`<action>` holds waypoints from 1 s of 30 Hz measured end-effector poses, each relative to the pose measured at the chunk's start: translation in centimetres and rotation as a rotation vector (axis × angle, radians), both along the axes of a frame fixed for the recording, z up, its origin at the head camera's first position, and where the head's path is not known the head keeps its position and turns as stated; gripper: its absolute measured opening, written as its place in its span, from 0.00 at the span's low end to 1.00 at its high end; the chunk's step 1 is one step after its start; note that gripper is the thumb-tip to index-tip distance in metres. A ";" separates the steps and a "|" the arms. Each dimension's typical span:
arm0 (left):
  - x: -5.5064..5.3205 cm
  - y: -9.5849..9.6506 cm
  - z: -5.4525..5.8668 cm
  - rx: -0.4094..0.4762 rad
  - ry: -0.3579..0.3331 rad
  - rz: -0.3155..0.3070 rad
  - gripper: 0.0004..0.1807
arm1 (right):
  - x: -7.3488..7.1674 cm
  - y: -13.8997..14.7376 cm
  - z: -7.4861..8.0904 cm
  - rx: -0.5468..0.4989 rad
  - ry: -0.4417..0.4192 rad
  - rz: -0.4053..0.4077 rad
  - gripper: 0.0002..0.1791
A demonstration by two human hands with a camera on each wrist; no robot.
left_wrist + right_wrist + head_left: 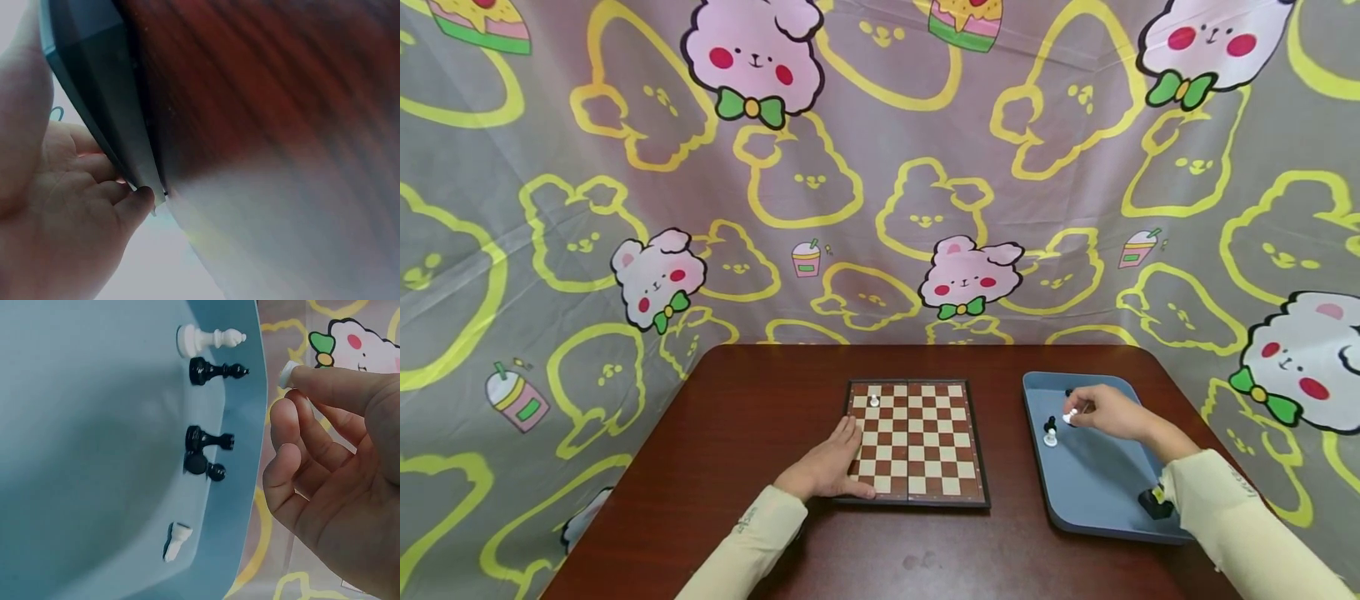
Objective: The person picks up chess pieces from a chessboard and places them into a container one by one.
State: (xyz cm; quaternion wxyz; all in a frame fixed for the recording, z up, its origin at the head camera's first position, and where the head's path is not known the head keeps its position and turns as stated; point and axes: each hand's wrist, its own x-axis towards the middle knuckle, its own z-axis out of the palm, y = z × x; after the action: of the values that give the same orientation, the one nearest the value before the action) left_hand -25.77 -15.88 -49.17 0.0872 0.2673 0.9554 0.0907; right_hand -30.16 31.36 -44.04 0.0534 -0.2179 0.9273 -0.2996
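Observation:
A folding chessboard (917, 442) lies on the table with a white chess piece (874, 401) standing near its far left corner. My left hand (831, 467) rests along the board's left side, fingers extended and thumb at the near edge; in the left wrist view, fingertips touch the board's dark side (106, 81). Above the tray my right hand (1105, 411) pinches a white chess piece (287, 374) between thumb and index finger, most of it hidden. Below it stand a white bishop (212, 339), a black bishop (219, 370) and a black rook (210, 439).
The blue tray (1093, 492) sits right of the board. A black pawn (203, 465) is beside the rook, and a white piece (179, 540) lies on its side. Near the right sleeve is a black object (1153, 503) with a yellow mark. A patterned curtain (880, 183) surrounds the table (760, 400).

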 end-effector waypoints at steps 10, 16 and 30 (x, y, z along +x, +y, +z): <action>0.0 0.0 0.3 0.000 0.007 -0.011 0.64 | 0.4 1.7 -0.6 0.030 -0.045 0.010 0.06; 0.2 -0.1 0.3 0.011 0.003 -0.007 0.64 | 0.6 2.3 -0.8 0.042 -0.067 -0.007 0.06; 0.2 0.0 0.2 0.008 0.000 -0.002 0.65 | 0.9 2.4 -0.7 0.029 -0.082 -0.043 0.06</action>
State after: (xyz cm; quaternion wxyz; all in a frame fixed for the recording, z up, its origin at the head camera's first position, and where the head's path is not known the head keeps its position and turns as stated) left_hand -25.61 -15.92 -49.01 0.0863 0.2687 0.9547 0.0946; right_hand -29.26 33.77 -44.71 0.0881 -0.1846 0.9330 -0.2962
